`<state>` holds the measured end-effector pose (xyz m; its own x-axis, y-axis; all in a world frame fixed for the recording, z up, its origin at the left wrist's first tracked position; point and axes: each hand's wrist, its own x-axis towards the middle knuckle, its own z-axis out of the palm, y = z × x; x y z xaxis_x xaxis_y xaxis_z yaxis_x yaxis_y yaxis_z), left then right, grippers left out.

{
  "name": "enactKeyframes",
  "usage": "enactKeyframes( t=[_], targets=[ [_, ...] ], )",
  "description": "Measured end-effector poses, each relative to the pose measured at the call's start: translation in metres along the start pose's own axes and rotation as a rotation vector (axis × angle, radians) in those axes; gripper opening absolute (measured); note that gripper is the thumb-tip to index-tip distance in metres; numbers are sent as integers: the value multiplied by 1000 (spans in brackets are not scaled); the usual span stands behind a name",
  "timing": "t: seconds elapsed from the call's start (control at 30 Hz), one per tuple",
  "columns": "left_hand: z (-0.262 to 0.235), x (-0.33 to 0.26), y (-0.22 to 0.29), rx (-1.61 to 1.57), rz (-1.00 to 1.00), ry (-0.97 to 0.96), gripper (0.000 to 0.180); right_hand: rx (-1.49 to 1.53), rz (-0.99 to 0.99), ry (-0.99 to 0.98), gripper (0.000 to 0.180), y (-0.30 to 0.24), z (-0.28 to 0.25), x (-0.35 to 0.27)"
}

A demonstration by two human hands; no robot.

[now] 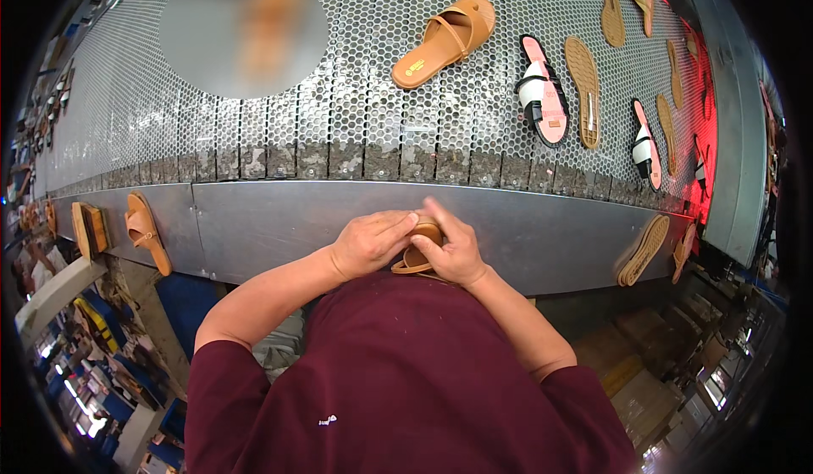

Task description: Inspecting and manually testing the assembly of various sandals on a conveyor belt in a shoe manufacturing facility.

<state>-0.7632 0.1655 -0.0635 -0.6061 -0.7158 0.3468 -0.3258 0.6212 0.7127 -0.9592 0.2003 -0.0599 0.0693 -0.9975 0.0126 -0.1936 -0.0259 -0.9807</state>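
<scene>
Pressing a tan sandal (417, 256) together at the steel ledge (279, 224) close to the body, both hands are clamped on it: the left hand (370, 243) covers it from nine o'clock, the right hand (455, 249) grips from three o'clock. The step looks like seating strap to sole; next would likely call for firm, even pressure, then a reach toward twelve o'clock onto the perforated conveyor (356, 110).

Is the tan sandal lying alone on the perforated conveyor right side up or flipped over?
Right side up: the tan sandal shows its straps and footbed, lying flat on the conveyor.
</scene>
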Motion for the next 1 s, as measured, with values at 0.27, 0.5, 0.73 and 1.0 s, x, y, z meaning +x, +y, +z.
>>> enactKeyframes(
  t=[0.27,0.5,0.73,1.0],
  targets=[
    [7,6,7,-28,-11,13,38,-138,-54,-143,22,-1,-18,6],
    [13,9,10,-29,-20,28,41,-148,-45,-173,18,-1,-28,10],
    [20,11,11,-47,-34,16,51,-56,39,-216,24,2,-40,9],
    [23,14,12,-23,-23,-5,52,-107,3,-199,26,4,-50,5]
  ],
)
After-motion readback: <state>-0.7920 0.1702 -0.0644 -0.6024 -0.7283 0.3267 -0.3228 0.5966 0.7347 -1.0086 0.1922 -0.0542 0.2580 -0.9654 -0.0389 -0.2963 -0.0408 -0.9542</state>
